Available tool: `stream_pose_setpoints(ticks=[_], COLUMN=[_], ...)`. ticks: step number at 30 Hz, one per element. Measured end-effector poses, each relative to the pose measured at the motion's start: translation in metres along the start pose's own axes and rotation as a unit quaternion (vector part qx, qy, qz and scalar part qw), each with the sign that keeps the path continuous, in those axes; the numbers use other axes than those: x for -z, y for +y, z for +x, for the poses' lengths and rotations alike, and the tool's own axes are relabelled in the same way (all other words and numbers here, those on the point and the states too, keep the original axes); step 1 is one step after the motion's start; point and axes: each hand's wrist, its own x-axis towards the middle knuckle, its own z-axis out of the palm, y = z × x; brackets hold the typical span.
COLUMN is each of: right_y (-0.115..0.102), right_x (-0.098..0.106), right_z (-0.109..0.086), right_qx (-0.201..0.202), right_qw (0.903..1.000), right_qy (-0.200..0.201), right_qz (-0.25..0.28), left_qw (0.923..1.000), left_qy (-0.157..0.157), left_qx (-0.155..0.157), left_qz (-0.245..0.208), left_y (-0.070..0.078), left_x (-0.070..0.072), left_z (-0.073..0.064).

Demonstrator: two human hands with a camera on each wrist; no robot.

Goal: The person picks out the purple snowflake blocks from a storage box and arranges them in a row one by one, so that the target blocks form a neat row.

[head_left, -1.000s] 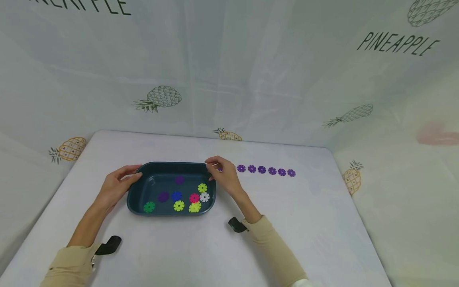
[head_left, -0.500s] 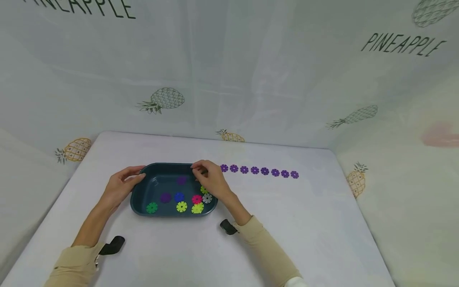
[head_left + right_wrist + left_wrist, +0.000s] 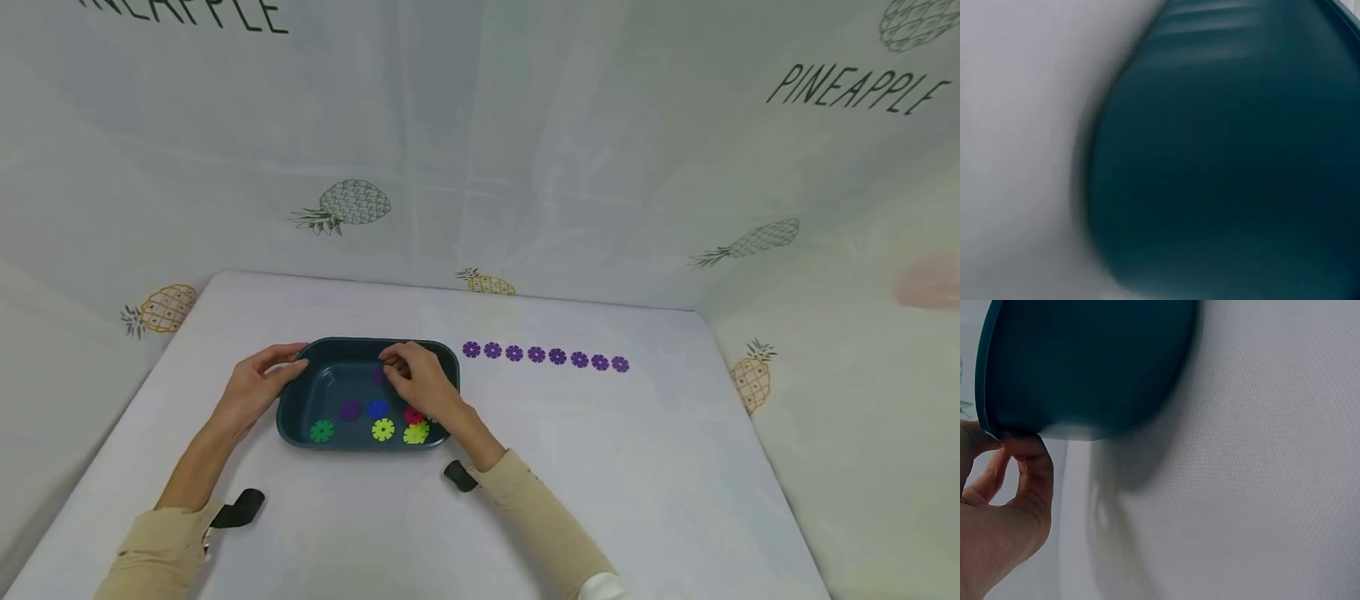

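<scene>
A dark teal tray stands on the table, its left rim gripped between the thumb and fingers of my left hand. The left wrist view shows the tray's wall with the left hand pinching its edge. My right hand is over the tray's right part, thumb and forefinger bent with a gap between them, beside a purple flower-shaped disc. Other flower discs lie in the tray: purple, blue, green, yellow and red. The right hand partly hides others.
A row of several purple flower discs runs along the table right of the tray. The white table ends at a back edge against a curtain with pineapple prints. In the right wrist view only the tray's outer wall and table show.
My right hand has moved left from the row's left end, over the tray's rim, to the purple disc inside. The row's left-end discs are uncovered. My left hand stays on the rim.
</scene>
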Motion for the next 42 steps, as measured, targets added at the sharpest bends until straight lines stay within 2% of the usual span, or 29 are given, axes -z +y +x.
stream_pose_setpoints(ticks=[7, 10, 17, 24, 31, 42], right_y=[0.000, 0.001, 0.002, 0.003, 0.003, 0.002], right_x=[-0.007, -0.010, -0.014, -0.017, -0.020, -0.018], right_z=[0.000, -0.001, 0.000, 0.004, 0.002, 0.001], right_qx=[-0.036, -0.038, -0.042, -0.031, -0.032, -0.007], right_qw=[0.9968, 0.9941, 0.9848, 0.9754, 0.9699, 0.9723], right_qy=[-0.029, -0.032, -0.080, -0.106, -0.112, -0.089], right_qz=[-0.065, -0.096, -0.149, -0.190, -0.214, -0.216], left_qw=[0.9999, 0.9999, 1.0000, 0.9999, 0.9998, 0.9997], left_qy=[-0.007, -0.006, 0.003, 0.004, 0.007, 0.006], left_qx=[-0.004, -0.004, -0.002, 0.000, 0.001, -0.002], left_qz=[0.007, 0.008, 0.009, 0.017, 0.020, 0.025], left_y=[0.000, 0.000, -0.001, 0.000, 0.000, 0.003], left_x=[-0.004, -0.005, -0.004, -0.002, -0.001, -0.002], left_z=[0.001, 0.001, 0.001, 0.000, 0.000, -0.001])
